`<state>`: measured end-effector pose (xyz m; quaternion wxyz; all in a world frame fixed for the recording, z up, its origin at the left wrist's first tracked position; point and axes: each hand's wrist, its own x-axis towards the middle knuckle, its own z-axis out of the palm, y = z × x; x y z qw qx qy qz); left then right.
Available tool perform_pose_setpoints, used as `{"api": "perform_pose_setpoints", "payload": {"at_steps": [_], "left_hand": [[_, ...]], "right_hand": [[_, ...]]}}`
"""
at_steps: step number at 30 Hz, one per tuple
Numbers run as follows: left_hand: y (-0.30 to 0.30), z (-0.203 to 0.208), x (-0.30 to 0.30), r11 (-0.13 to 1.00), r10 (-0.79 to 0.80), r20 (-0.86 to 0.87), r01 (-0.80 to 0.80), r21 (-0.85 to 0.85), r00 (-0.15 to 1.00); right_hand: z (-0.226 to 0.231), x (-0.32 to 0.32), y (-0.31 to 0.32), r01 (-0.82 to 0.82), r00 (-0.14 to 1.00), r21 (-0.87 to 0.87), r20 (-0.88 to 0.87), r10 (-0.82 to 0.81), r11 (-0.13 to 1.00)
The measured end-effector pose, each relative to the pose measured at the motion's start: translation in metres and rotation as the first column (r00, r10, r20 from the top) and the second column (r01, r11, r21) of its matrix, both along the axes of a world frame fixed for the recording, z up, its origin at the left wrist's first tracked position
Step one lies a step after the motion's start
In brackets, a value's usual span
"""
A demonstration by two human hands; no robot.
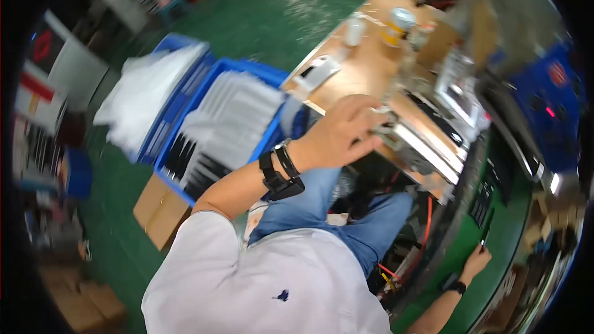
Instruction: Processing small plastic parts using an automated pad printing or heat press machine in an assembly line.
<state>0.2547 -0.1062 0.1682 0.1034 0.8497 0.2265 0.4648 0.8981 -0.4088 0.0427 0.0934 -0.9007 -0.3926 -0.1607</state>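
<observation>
Left hand (pixel 339 133) grips what looks like a metal fixture (pixel 416 148).

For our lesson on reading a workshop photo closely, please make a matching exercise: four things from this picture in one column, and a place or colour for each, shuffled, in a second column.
Things:
1. left hand
2. right hand
3. crate
4. cardboard box

Descriptions:
A. blue, filled with white packets
B. brown, on the green floor under the crate
C. resting on a metal part at the wooden bench edge
D. low at the right, on a green surface by a dark panel

Pairs: 1-C, 2-D, 3-A, 4-B
</observation>
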Motion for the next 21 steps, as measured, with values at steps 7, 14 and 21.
{"api": "perform_pose_setpoints", "payload": {"at_steps": [7,14,21], "left_hand": [[-0.054,-0.146,-0.268,0.501,0.824,-0.077,-0.784,-0.367,0.562],[-0.13,-0.233,-0.491,-0.156,0.895,-0.445,-0.907,-0.392,0.038],[-0.156,-0.293,-0.527,-0.357,0.904,-0.415,-0.709,-0.608,-0.099]], "right_hand": [[-0.015,0.066,0.047,-0.044,0.959,0.021,-0.278,0.048,0.999],[-0.011,0.067,0.046,0.007,0.935,0.26,-0.344,0.085,0.966],[0.021,0.061,0.04,0.021,0.869,0.169,-0.491,0.066,0.985]]}}
